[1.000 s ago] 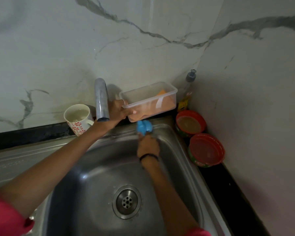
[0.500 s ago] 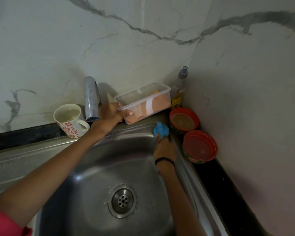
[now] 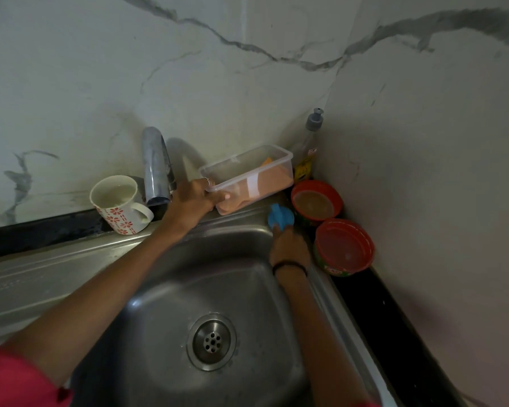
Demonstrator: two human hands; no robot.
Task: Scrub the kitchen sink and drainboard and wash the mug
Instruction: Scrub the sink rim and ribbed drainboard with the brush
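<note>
The steel sink (image 3: 171, 304) fills the lower middle, with its drain (image 3: 211, 341) in the bowl and the drainboard (image 3: 27, 283) running off to the left. My right hand (image 3: 290, 248) presses a blue scrubber (image 3: 280, 217) against the sink's back right corner rim. My left hand (image 3: 193, 201) grips the near corner of a clear plastic box (image 3: 247, 177) on the back ledge and holds it tilted up. A white mug (image 3: 119, 202) with red flowers stands left of the tap (image 3: 157, 168).
Two round red-lidded tubs (image 3: 316, 202) (image 3: 344, 248) sit on the black counter right of the sink. A soap bottle (image 3: 307, 148) stands in the wall corner. Marble walls close in behind and to the right.
My right hand has slid the blue scrubber rightward along the back rim into the corner. My left hand keeps hold of the plastic box.
</note>
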